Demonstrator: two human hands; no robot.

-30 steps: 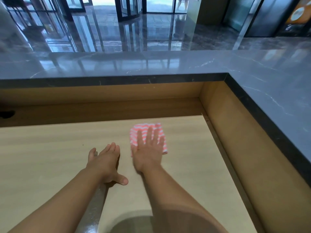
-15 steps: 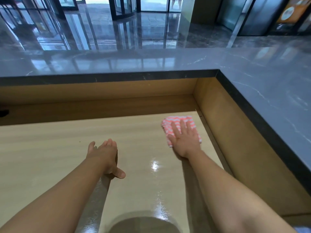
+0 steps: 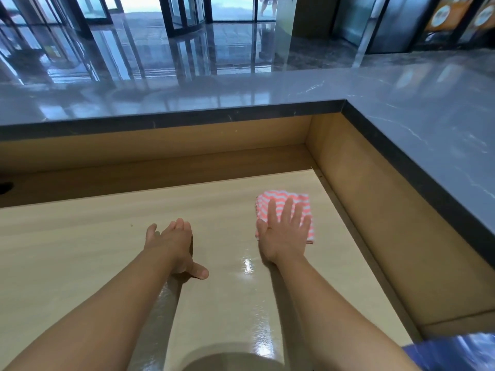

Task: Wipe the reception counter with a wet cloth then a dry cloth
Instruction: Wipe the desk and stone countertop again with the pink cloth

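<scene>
A folded cloth with pink and white zigzag stripes (image 3: pixel 284 200) lies on the pale wooden desk surface (image 3: pixel 80 250) of the reception counter, near its right wall. My right hand (image 3: pixel 285 231) presses flat on the cloth with fingers spread, covering its near half. My left hand (image 3: pixel 174 245) rests on the desk to the left of the cloth, on its edge, fingers together and thumb out, holding nothing. A wet sheen shows on the desk between and below my hands.
A raised grey marble counter top (image 3: pixel 428 124) wraps around the far and right sides, with wooden walls (image 3: pixel 361 210) below it. A dark cable hole (image 3: pixel 5 187) sits at the far left. A blue object (image 3: pixel 455 352) shows at the bottom right corner.
My right hand slid the cloth from the middle of the desk to the right, close to the right wall, then slightly back toward me. The left hand stayed in place.
</scene>
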